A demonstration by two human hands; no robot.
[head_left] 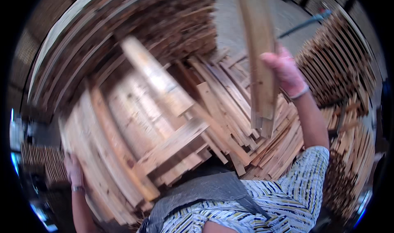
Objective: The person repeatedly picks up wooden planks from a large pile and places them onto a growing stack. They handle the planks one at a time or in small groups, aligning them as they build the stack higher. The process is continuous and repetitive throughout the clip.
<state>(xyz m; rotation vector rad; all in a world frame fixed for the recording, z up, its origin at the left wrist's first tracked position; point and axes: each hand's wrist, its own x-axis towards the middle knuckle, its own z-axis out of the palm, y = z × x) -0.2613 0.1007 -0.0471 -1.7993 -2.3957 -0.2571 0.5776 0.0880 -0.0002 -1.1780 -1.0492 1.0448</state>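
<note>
Left hand [74,170] is at the outer edge of some pale planks [92,151], can't tell if its fingers actually grip; right hand [286,71] has its fingers wrapped round a long board [260,89], loose slats [283,151] below those, tall lumber stack [164,23] way past both.

Grey apron [201,192], white short-sleeved shirt [283,198] with dark and yellow dashes, pinkish gloves [290,76].

Held plank [259,32]: top cut off at 1 o'clock; hides fingers of right hand [288,73]. Left hand [74,170], 8 o'clock: blurred, grip unclear. Board stack [135,19], 11 o'clock: blurred.
</note>
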